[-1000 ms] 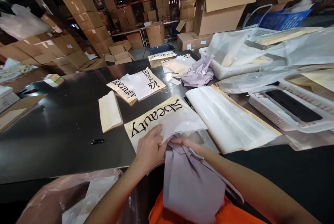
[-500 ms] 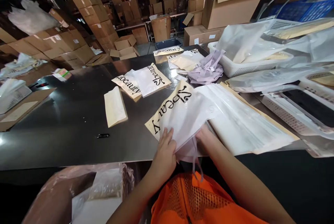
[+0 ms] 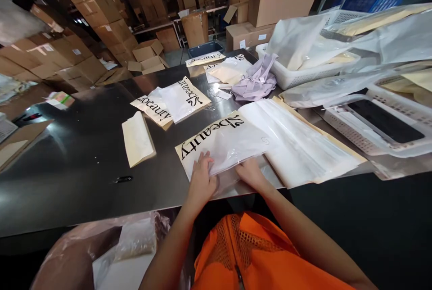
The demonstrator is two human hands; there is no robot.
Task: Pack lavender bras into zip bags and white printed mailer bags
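Note:
A frosted plastic bag (image 3: pixel 232 141) with black "beauty" lettering on a cream band lies at the table's front edge. My left hand (image 3: pixel 202 177) grips its near left side, fingers on top and thumb lower down. At the near edge of the same bag, my right hand (image 3: pixel 250 173) is curled closed, with its fingertips hidden at the opening. Faint pinkish-lavender tones show through the film between my hands. Just right of the bag is a stack of flat frosted bags (image 3: pixel 300 141). Beyond it lies a heap of lavender strapped fabric (image 3: pixel 254 80).
Filled "beauty" bags (image 3: pixel 185 101) and a folded cream packet (image 3: pixel 137 139) lie on the dark table, near a small black object (image 3: pixel 123 179). White baskets (image 3: pixel 378 123) line the right side, one holding a phone-like black slab. Below the front edge is a plastic-lined bin (image 3: pixel 128 245).
The bag has gone from raised and bent to lying flatter, its lettering now fully readable. The lavender straps that hung below it are out of sight. My right hand has shifted left along its edge.

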